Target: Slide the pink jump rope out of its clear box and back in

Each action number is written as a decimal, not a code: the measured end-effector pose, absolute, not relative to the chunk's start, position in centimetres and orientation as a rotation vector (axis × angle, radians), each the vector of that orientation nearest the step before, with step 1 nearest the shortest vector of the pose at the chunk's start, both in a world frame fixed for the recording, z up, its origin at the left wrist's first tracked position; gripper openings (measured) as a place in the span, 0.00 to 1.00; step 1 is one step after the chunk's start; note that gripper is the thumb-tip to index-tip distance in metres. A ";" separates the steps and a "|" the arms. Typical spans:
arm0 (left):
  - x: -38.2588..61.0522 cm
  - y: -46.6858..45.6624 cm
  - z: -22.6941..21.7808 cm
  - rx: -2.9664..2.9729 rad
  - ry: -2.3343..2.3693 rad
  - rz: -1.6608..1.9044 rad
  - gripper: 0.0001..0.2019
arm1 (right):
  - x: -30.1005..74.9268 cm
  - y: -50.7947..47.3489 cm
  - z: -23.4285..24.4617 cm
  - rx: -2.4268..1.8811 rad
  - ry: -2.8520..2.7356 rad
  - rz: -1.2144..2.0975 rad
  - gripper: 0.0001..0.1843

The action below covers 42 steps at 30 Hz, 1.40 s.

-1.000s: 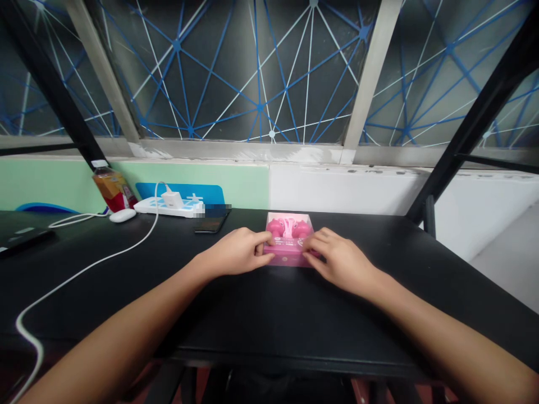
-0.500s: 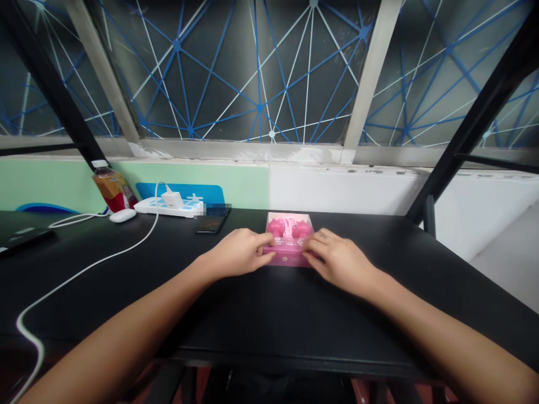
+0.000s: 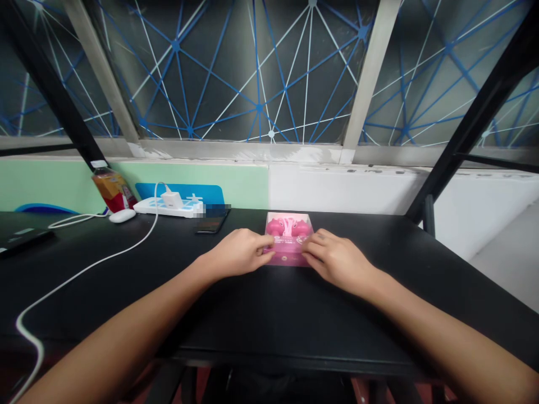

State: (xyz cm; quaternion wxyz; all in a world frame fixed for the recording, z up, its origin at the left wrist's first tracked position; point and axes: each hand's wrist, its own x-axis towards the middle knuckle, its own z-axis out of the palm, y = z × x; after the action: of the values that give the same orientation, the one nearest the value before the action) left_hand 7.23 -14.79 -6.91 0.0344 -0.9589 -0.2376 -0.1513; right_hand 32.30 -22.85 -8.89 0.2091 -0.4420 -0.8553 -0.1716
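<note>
On the smooth black tabletop [image 3: 269,320], at the centre toward the far side: one rectangular pink box [image 3: 284,259], lying flat, its contents showing through the top. Contents: two rounded, deep-pink pieces [image 3: 275,226] flanked a paler bundled cord [image 3: 288,226]. White printing crossed the box, too small to read. Left hand [image 3: 243,251]: thumb and fingers gripped the near left corner. Right hand [image 3: 334,257]: likewise, near right corner. Far left: one white-capped bottle [image 3: 113,189], yellow-and-red label illegible; one smooth white oval object [image 3: 122,216]; one white power strip [image 3: 188,209] bearing a blocky charger [image 3: 171,199]; one flat dark phone [image 3: 213,221].
</note>
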 end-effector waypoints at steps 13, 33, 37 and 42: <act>7.2 -14.8 -6.8 -2.957 -0.697 -0.480 0.09 | 32.3 -22.8 -8.8 -1.205 -2.379 -0.425 0.13; 7.0 -14.9 -6.3 -3.039 -0.724 -0.437 0.06 | 32.4 -23.0 -8.6 -1.226 -2.372 -0.370 0.11; 7.0 -14.9 -6.3 -3.037 -0.727 -0.418 0.05 | 32.3 -23.1 -8.4 -1.235 -2.378 -0.341 0.10; 7.0 -14.9 -6.3 -3.024 -0.733 -0.402 0.05 | 32.3 -23.2 -8.3 -1.240 -2.380 -0.311 0.09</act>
State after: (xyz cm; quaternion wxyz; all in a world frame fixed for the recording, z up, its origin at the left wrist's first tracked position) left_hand 7.04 -14.92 -6.27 0.0021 -0.9638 -0.2338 -0.1280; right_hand 32.32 -23.22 -8.30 0.2184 -0.4479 -0.8597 -0.1123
